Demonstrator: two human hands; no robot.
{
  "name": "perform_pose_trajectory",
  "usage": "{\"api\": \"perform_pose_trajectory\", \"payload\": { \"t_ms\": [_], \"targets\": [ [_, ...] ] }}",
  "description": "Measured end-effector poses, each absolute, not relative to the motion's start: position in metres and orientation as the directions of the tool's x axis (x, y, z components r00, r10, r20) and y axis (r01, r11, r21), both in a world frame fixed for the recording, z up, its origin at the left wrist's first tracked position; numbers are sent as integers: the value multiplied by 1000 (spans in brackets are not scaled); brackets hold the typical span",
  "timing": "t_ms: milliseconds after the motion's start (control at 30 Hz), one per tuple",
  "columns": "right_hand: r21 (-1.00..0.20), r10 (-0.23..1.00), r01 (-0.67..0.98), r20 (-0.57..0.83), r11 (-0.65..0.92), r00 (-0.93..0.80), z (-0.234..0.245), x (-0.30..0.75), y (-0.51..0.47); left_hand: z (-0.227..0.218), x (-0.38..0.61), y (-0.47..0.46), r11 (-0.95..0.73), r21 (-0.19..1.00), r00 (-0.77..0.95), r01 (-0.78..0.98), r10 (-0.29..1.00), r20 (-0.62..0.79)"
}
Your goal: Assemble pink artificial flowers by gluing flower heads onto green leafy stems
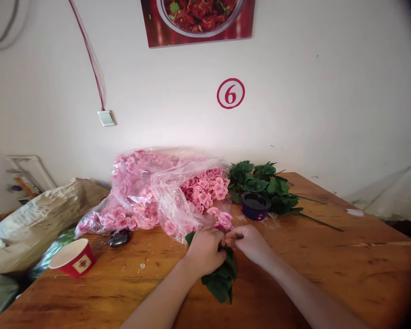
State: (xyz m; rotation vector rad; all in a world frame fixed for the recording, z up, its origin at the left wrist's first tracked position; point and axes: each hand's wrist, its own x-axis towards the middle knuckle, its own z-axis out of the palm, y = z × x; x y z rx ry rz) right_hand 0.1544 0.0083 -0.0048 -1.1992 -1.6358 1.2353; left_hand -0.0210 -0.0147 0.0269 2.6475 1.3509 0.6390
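The right hand (pixel 250 244) can pass rightward over the wooden table (pixel 332 269); a plastic bag (pixel 164 192) and dark blue container (pixel 255 205) block forward.

Red paper cup (pixel 71 258) near a black key fob (pixel 119 238)

A bunch of dark green artificial leaves (pixel 219 282) hangs downward from the left hand (pixel 205 251), its stem hidden inside the closed fingers. Close above the grip, a small cluster of pink artificial blossoms (pixel 223 220) sits upright, its ruffled petals crowded together, just beyond the meeting fingertips of the left hand and the right hand (pixel 249 244).
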Motion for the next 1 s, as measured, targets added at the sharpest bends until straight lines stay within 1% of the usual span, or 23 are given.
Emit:
{"api": "perform_pose_trajectory", "payload": {
  "t_ms": [200,300,367,467,533,633,700,733,767,800,900,1000],
  "targets": [
    [-937,945,342,-46,72,-323,-4,162,13,3,-18,-5,-587,333,480,738,803,354],
    [-894,943,432,-33,120,-330,2,164,11,-2,-19,-4,-590,365,465,721,801,377],
    [-852,948,482,50,205,-315,9,165,7,-4,-21,-3,-580,393,454,714,810,371],
    [-786,944,527,233,323,-232,24,160,0,-7,-22,-2,-570,409,454,712,819,351],
    [-738,925,559,322,377,-199,37,150,0,-8,-23,-1,-585,378,467,717,806,363],
    [-619,884,638,394,457,-251,60,126,13,-9,-22,0,-608,315,493,729,785,375],
    [-540,878,700,375,467,-297,74,105,33,-8,-20,-1,-608,287,505,740,785,358],
    [-504,897,750,339,429,-285,79,95,45,-8,-19,-2,-609,271,515,745,784,348],
    [-453,928,817,274,357,-254,84,85,58,-7,-18,-3,-614,251,526,749,780,339],
    [-427,943,847,242,316,-230,86,76,72,-6,-18,-4,-619,228,539,751,775,330],
    [-386,971,895,171,222,-167,83,56,105,-4,-16,-9,-629,173,562,758,765,314],
    [-394,987,908,126,142,-100,72,48,122,-4,-15,-12,-616,172,546,769,772,324]
  ]
}}
